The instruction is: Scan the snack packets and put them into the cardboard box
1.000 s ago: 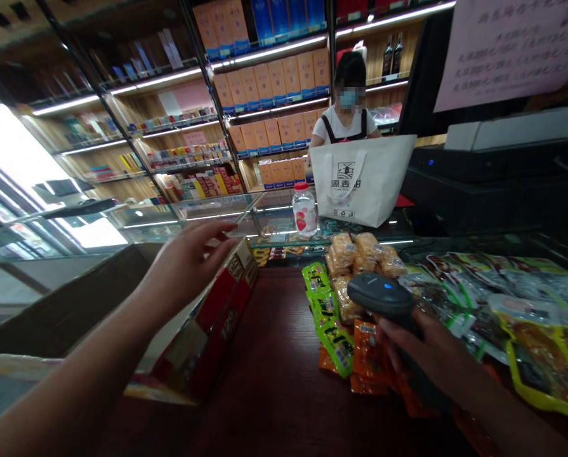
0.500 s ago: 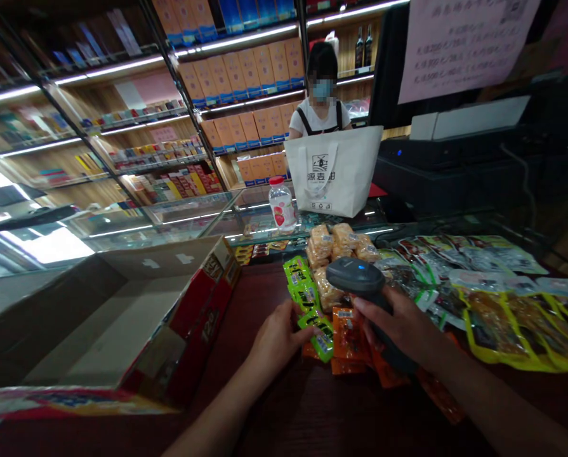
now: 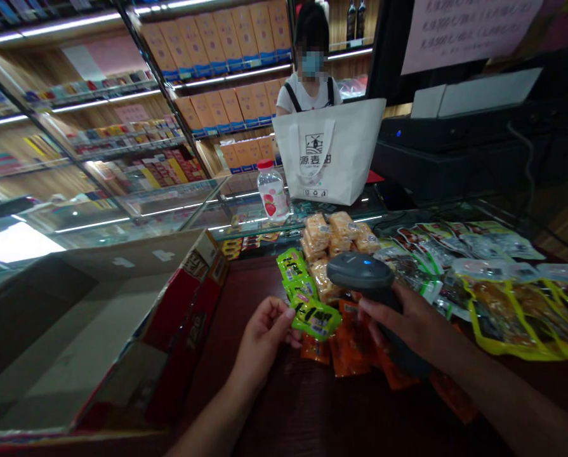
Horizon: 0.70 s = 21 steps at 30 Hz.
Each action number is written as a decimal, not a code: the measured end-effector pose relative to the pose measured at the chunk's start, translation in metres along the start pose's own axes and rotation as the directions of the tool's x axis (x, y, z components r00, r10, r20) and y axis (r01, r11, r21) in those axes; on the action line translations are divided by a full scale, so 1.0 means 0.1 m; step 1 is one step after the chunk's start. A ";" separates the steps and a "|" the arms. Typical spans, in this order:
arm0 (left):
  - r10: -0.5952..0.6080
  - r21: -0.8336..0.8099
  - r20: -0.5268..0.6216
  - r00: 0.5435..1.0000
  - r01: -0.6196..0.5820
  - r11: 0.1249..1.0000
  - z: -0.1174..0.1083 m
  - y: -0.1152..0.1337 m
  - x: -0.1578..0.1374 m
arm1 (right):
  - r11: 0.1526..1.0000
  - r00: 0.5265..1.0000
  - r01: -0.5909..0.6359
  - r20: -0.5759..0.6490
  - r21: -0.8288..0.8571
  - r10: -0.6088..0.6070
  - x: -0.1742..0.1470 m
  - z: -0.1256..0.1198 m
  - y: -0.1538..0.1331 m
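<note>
My left hand [image 3: 266,330] pinches one end of a green snack packet [image 3: 318,319], which is raised over the pile. My right hand [image 3: 410,314] is wrapped round the handle of a dark barcode scanner [image 3: 362,274], its head over the packs just right of the green packet. More green packets [image 3: 292,265] lie beyond my left fingers. Beside them is a heap of clear-wrapped tan snacks [image 3: 325,279]. Orange packets [image 3: 351,349] lie under the scanner and beneath the green packet, partly hidden by my right hand.
An open cardboard box [image 3: 136,336] stands at left. Behind, a bottle with a red cap [image 3: 272,193] and a white tote bag [image 3: 331,155] rest on the glass counter [image 3: 207,200]. Yellow-edged vacuum packs [image 3: 512,311] lie at right. A masked person [image 3: 307,89] stands beyond the bag.
My left hand has lifted the green packet and turned it more level, label side up. The scanner stays in my right hand, close to the packet. The view has tipped down.
</note>
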<state>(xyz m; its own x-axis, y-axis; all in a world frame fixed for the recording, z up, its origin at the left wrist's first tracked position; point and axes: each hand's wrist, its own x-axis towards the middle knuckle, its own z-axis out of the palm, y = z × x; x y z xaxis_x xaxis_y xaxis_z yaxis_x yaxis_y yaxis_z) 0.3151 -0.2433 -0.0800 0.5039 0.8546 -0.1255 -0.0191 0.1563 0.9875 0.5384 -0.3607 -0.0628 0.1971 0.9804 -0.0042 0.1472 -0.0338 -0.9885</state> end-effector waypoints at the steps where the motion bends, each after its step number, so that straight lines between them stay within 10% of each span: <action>1: 0.012 -0.045 -0.013 1.000 -0.012 0.999 0.02 0.01 -0.02 | 1.000 1.000 -0.006 -0.003 -0.017 0.006 -0.01 0.00 -0.01; 21: -0.126 -0.251 0.251 0.960 0.191 0.949 0.14 -0.07 -0.20 | 0.991 0.994 -0.097 -0.053 -0.093 0.093 -0.07 0.06 -0.11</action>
<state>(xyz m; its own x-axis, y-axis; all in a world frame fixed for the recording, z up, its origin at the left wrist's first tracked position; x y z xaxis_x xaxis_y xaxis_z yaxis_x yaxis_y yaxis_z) 0.3176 -0.2682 -0.0834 0.7027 0.6762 -0.2214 -0.1390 0.4356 0.8893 0.5298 -0.3666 -0.0529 0.2613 0.9613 -0.0876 0.2167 -0.1469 -0.9651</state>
